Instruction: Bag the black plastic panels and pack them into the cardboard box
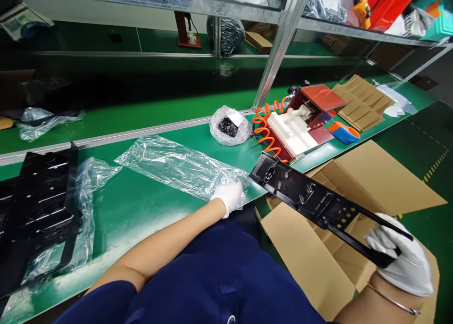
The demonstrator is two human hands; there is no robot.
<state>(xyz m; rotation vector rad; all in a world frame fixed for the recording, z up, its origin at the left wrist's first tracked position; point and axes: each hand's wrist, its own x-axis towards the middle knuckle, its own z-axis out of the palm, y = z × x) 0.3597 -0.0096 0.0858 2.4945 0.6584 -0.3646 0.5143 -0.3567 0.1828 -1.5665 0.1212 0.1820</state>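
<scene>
In a white glove, my left hand (228,196) is closed on the near right end of a clear plastic bag (177,166), which lies stretched across the green bench. My right hand (403,251), gloved as well, grips the forked end of a long black panel (304,192) with slots and round holes. The panel slants over an open cardboard box (314,248), its far end beside the bag's right end. Several similar black panels (46,187) lie stacked at the left, with crumpled clear plastic (88,187) around and under them.
A bag of small black parts (228,126) sits mid-bench. Right of it stands a red and white machine (300,121) with a coiled orange hose (265,126). Beyond are an orange and blue object (344,132) and cardboard dividers (364,102). A metal post (279,45) rises behind.
</scene>
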